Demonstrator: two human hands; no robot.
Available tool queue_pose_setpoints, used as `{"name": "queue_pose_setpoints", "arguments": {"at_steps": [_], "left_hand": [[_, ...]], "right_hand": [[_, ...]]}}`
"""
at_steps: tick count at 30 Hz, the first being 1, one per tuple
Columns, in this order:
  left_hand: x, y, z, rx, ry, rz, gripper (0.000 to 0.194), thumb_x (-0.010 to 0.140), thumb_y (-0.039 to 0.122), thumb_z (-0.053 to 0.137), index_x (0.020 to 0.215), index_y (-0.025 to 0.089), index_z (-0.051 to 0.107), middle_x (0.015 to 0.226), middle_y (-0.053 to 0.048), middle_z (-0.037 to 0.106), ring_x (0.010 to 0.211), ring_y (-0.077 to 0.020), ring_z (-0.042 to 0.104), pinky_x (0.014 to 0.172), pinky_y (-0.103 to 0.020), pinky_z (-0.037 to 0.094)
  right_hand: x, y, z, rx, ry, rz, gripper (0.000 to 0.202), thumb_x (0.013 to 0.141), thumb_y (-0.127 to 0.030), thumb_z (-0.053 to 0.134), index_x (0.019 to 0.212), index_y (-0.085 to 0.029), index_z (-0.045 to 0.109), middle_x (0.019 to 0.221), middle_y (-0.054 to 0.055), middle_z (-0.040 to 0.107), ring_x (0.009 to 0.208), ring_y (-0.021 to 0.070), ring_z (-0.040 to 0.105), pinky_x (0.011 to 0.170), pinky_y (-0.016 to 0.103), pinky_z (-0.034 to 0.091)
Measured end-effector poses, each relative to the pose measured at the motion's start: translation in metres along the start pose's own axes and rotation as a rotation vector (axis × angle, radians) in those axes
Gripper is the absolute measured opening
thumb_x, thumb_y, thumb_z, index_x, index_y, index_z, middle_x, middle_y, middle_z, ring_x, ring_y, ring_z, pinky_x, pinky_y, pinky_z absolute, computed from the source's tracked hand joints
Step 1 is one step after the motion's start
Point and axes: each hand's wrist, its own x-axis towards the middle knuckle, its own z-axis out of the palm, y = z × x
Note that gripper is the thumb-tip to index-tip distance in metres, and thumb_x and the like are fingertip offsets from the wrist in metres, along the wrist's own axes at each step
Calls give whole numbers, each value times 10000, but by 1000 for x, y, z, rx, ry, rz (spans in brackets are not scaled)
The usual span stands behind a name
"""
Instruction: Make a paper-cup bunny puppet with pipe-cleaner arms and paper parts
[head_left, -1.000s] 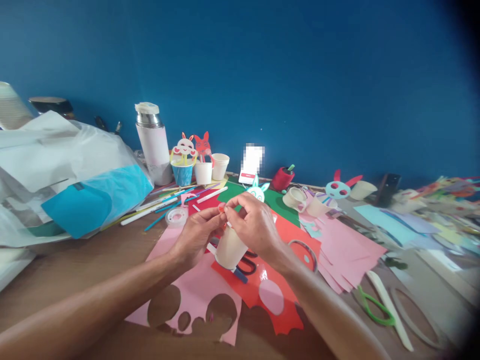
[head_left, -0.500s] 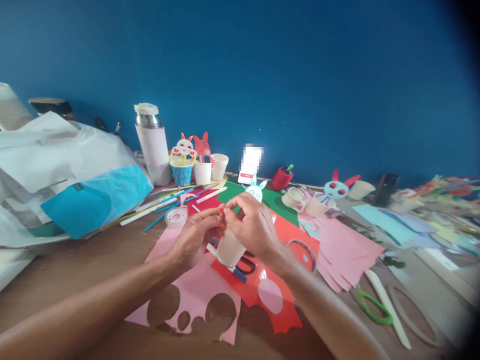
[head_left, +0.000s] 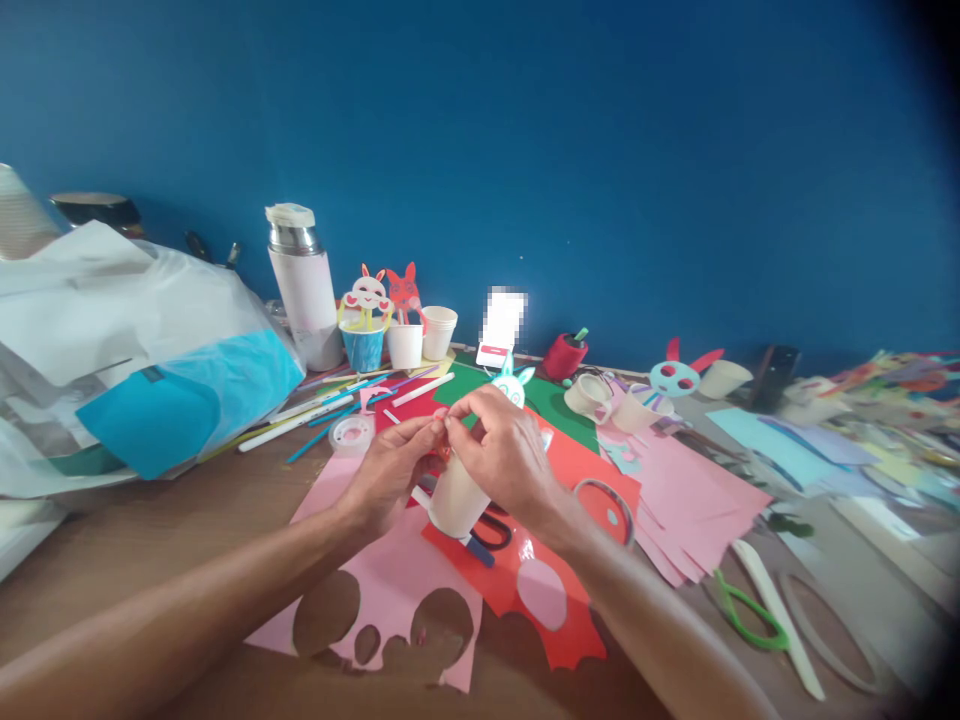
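Observation:
My left hand [head_left: 394,467] and my right hand [head_left: 501,445] meet fingertip to fingertip over the middle of the table. Their fingers are pinched on a small orange-red piece [head_left: 444,453], mostly hidden, whose kind I cannot make out. Right under my right hand is a white paper cup [head_left: 456,500], slightly tilted; whether the hand touches it is unclear. A light-blue paper rabbit face [head_left: 513,384] shows just behind my right hand. Dark-handled scissors [head_left: 493,532] and a blue-capped marker [head_left: 478,550] lie beside the cup, on red paper [head_left: 577,510].
Pink paper with cut-out holes [head_left: 390,600] lies in front. Markers [head_left: 300,425] and a tape roll [head_left: 352,434] are left, near a plastic bag [head_left: 150,290] and a flask [head_left: 304,290]. Cups with paper faces [head_left: 364,345] stand behind. Green-handled scissors [head_left: 750,615] lie right.
My fingertips have drawn slightly closer together and now cover more of the orange-red piece. Otherwise the hands and the table look nearly the same.

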Motion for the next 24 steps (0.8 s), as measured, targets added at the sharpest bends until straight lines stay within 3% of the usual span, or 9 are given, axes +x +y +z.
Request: {"name": "queue_pose_setpoints", "arguments": {"at_steps": [6, 12, 24], "left_hand": [[0, 0, 0, 26, 17, 13, 144, 750, 297, 601, 772, 163, 650, 684, 8, 569, 600, -88, 517, 585, -207, 412], [-1, 3, 1, 37, 8, 23, 134, 750, 284, 601, 724, 156, 634, 659, 5, 540, 633, -106, 521, 609, -223, 415], [-2, 0, 0, 31, 13, 17, 120, 726, 275, 627, 738, 160, 657, 629, 7, 571, 580, -96, 525, 561, -209, 406]], "right_hand": [[0, 0, -4, 31, -41, 19, 208, 832, -271, 481, 1027, -221, 535, 946, 33, 596, 768, 149, 557, 599, 236, 387], [0, -1, -8, 81, -82, -1, 137, 846, -235, 461, 852, -223, 597, 833, 7, 576, 730, 124, 534, 594, 225, 362], [0, -4, -8, 137, -78, 16, 112, 813, -194, 476, 799, -207, 586, 769, -3, 570, 679, 117, 512, 565, 220, 344]]}}
